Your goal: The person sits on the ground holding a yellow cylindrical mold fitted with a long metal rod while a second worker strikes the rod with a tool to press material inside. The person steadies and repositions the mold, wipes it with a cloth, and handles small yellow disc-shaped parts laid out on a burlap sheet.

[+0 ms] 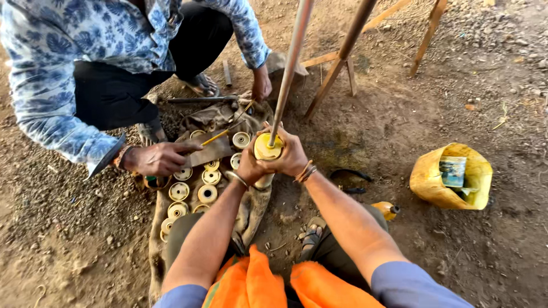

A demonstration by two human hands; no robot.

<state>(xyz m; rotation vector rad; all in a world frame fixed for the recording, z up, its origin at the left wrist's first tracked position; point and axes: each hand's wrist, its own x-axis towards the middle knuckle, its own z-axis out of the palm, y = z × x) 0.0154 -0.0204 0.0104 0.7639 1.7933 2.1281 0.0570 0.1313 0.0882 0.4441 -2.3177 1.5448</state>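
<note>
Both forearms extend from the bottom of the frame toward the centre, wrists nearly meeting. Left hand (249, 167) and right hand (290, 157) wrap a yellow cylindrical piece (267, 149) at frame centre; fingers curled and pressed around its sides, thumbs near the top rim. A long metal rod (290, 65) rises from the top of the piece, tilted toward the top edge, upper end cut off. Lower part of the piece is hidden behind the hands; how it meets the cloth (251, 211) beneath cannot be told. Left of centre, rows of small yellow discs (206, 194) lie on the cloth. Another person's hand (157, 158) rests over the discs at left, fingers loosely bent; that person's head is out of frame. Yellow container (451, 177) lies at right on the dirt ground (411, 114), contents unclear.
</note>
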